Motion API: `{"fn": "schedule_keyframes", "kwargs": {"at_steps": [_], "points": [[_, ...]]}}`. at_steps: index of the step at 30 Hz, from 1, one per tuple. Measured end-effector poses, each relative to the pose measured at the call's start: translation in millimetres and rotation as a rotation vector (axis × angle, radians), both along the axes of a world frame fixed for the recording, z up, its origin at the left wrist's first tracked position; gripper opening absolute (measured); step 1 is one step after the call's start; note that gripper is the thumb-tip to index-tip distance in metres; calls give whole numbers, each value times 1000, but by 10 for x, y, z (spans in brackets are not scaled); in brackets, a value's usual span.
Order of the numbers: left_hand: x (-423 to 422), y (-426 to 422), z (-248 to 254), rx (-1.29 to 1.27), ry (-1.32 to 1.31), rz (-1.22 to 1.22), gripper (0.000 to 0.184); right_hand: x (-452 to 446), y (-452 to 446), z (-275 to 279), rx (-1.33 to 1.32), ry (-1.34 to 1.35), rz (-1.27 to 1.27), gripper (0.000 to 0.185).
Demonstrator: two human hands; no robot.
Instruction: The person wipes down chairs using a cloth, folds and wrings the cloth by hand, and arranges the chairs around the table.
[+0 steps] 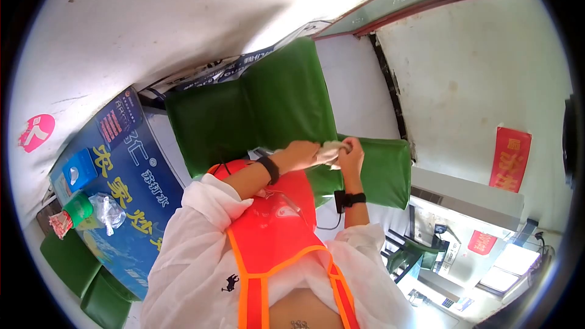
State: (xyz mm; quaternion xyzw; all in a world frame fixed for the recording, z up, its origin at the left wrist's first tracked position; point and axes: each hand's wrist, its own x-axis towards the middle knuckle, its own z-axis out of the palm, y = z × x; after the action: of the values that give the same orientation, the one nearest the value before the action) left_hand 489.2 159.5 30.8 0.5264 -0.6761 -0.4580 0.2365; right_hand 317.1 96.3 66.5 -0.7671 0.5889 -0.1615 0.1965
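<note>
Both my hands are closed on a pale, crumpled cloth (329,153), held bunched between them in front of my red apron (274,207). My left hand (300,155) grips one end, its wrist wearing a black band. My right hand (351,157) pinches the other end, with a black strap and a small box on the wrist. Below the cloth are the green seats of a chair (286,97) and of another green seat (387,170). The fingers of my left hand are partly hidden.
At left is a blue printed table (137,186) holding a blue tissue box (80,169), a green container (78,208) and a clear plastic bag (108,212). More green chairs (70,256) stand beyond it. A white wall (183,18) runs behind the chairs.
</note>
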Motion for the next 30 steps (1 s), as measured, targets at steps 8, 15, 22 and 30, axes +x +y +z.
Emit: {"fn": "schedule_keyframes", "kwargs": {"at_steps": [8,15,22,30], "points": [[-146,-92,-128,12,158,433,24,122,-60,-95,-80,-87,22,18],[-418,243,-488,80,133,349,25,-8,26,-177,20,-204,121,23],[-520,492,-614,37,46,540,26,-255,6,-257,10,-213,327,19],[-1102,1616,-611,14,-166,616,20,-1303,585,-557,404,-203,578,20]]}}
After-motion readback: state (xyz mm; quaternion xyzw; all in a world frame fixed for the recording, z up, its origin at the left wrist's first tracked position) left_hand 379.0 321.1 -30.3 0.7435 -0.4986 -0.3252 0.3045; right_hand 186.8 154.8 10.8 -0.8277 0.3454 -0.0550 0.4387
